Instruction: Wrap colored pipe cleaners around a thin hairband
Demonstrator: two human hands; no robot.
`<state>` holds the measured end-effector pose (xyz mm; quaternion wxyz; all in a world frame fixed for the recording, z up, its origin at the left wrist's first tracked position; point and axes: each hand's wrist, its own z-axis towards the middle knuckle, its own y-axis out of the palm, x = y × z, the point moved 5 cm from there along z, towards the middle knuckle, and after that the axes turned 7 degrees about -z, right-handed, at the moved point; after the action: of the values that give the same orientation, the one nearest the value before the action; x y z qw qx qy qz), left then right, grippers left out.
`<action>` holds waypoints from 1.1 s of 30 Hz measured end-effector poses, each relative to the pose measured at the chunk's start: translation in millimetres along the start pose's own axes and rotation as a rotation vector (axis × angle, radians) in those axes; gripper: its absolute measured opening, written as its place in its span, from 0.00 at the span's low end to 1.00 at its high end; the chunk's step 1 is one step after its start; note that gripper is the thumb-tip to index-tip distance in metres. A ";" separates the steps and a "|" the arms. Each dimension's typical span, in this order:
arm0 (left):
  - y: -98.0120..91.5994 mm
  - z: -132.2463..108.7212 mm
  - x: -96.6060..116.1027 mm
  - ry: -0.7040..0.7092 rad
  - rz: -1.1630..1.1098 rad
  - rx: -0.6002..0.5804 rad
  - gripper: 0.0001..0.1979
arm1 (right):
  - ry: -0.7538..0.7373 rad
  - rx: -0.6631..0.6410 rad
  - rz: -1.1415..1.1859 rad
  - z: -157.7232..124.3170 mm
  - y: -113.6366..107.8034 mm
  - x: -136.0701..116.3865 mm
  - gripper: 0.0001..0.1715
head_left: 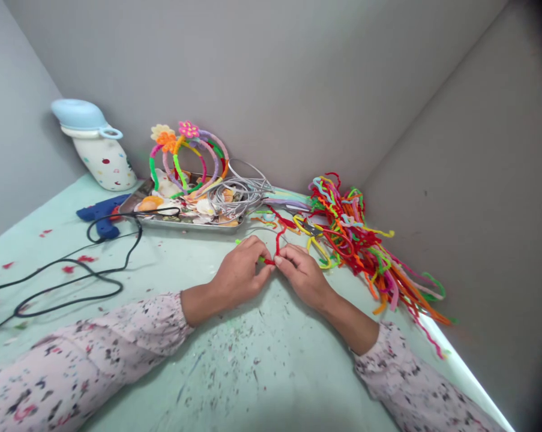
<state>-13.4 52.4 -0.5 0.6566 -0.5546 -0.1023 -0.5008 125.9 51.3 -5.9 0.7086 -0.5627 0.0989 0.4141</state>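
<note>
My left hand and my right hand meet above the middle of the table, fingertips pinched close together. Between them a red pipe cleaner stands up with a bent tip. My right thumb and forefinger pinch it near its lower end. The left fingers close on a short piece wound in red and green, whose bright green end pokes out behind that hand. Much of this piece is hidden by the fingers. Just beyond my right hand lie yellow-handled scissors.
A tangled heap of coloured pipe cleaners lies at the right by the wall. Behind my left hand, a metal tray holds flower-trimmed hoops and coiled grey wire. Left are a blue glue gun, its black cord and a bottle.
</note>
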 end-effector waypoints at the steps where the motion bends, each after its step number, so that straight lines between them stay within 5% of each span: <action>1: 0.3 -0.2 -0.1 0.001 0.000 0.000 0.02 | 0.002 -0.007 0.008 0.2 0.2 0.0 0.12; 9: -1.9 0.2 2.5 0.001 -0.012 0.000 0.02 | 0.019 -0.007 0.049 1.0 1.3 0.9 0.13; 14: -6.5 2.2 -1.7 -0.066 -0.059 0.070 0.03 | -0.014 0.193 -0.003 -2.3 -11.0 -3.3 0.03; 17: -8.0 2.2 -3.5 -0.105 -0.094 0.103 0.03 | -0.093 0.285 -0.036 -4.9 -16.9 -8.9 0.06; 24: -8.9 1.7 -3.4 -0.112 -0.119 0.120 0.02 | -0.216 0.203 -0.157 -5.0 -11.6 -16.2 0.08; 33: -9.7 1.1 0.5 -0.018 -0.185 0.102 0.03 | -0.223 0.252 -0.187 -4.9 -12.7 -15.3 0.06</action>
<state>-20.2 54.2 6.3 0.6340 -0.5130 -0.1843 -0.5486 126.6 39.5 10.7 0.8154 -0.4269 0.0178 0.3906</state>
